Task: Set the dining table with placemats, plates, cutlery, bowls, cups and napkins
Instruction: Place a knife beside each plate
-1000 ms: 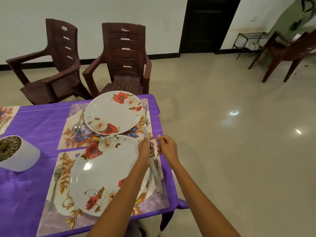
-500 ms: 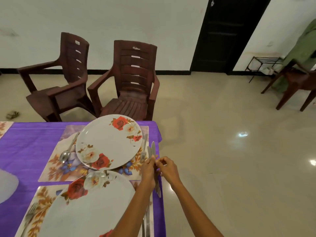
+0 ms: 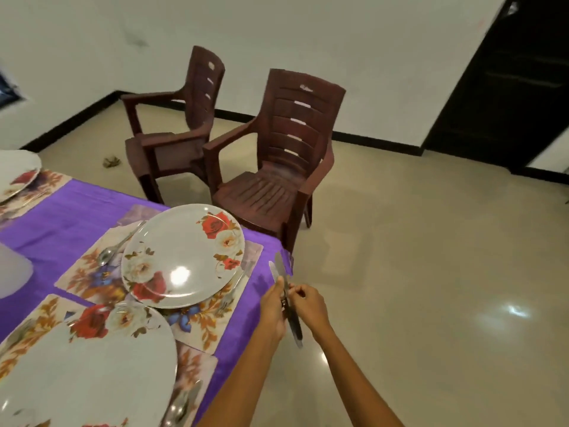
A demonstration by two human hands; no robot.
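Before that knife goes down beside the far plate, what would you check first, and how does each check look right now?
1. Knives held by both hands, left hand and right hand: ok.
2. One knife separated from the bunch: cannot tell.
3. Far plate sits on its placemat: ok.
4. Fork already lies right of that plate, bare mat beside it looks narrow: not ok.
5. Spoon lies left of that plate: ok.
6. Blades point away from the person: ok.
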